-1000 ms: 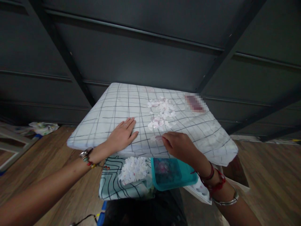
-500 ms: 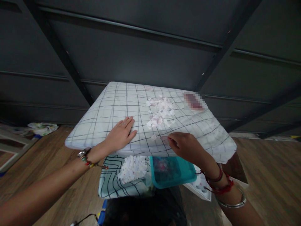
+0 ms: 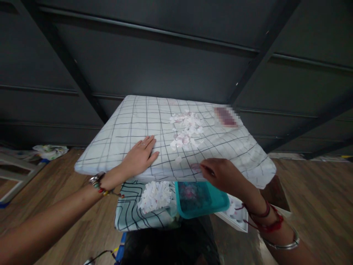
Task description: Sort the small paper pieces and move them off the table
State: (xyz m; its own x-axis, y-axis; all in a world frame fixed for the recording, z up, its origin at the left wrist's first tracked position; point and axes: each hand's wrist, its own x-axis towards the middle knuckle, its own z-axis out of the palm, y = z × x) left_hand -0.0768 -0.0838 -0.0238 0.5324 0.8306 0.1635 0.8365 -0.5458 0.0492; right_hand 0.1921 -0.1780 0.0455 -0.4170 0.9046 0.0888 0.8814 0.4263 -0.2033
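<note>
My left hand (image 3: 140, 156) lies flat on the white grid-patterned cloth (image 3: 129, 123), fingers stretched out. My right hand (image 3: 220, 173) is curled near the cloth's front edge. Its fingertips are closed at one side of a thin, translucent pinkish piece (image 3: 195, 167); the exact grip is hard to make out. A single whitish piece (image 3: 178, 159) lies left of it on the cloth. Beyond, a loose heap of small whitish and pinkish pieces (image 3: 187, 129) is spread out. Below the front edge stands a teal plastic tub (image 3: 217, 209) with dark and pink contents.
Left of the tub, a pile of white pieces (image 3: 156, 197) rests on a green cloth with black lines (image 3: 129, 217). A blurred dark red object (image 3: 226, 116) lies at the back right. A white box (image 3: 237, 221) stands below right. Dark panels (image 3: 154, 62) rise behind.
My right hand has shifted slightly toward the front edge and right, and the pinkish piece has moved with it. My left hand stays flat on the cloth. The view has shifted slightly.
</note>
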